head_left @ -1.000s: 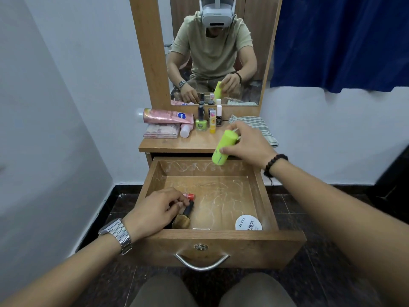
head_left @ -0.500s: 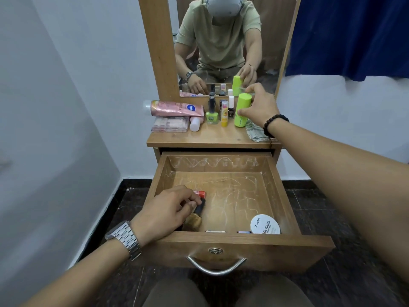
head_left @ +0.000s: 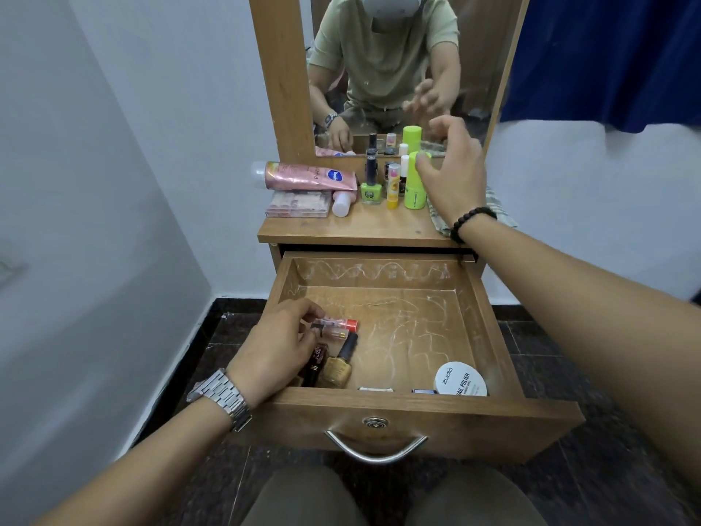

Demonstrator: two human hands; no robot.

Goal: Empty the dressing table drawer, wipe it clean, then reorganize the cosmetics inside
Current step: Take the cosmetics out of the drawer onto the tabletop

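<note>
Bottles (head_left: 387, 184) on tabletop (head_left: 341, 229) behind drawer (head_left: 493, 324); tin (head_left: 461, 379) perhaps front-right inside

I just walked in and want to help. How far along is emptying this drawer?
Mostly emptied: the pink tube, green nail polish and green bottle stand on the tabletop. The left hand grips small vials. The white tub remains in the streaked drawer; wiping and restocking remain.

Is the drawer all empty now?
No, the drawer holds a round white tub near its front right corner, and the left hand touches small bottles at the front left.
</note>
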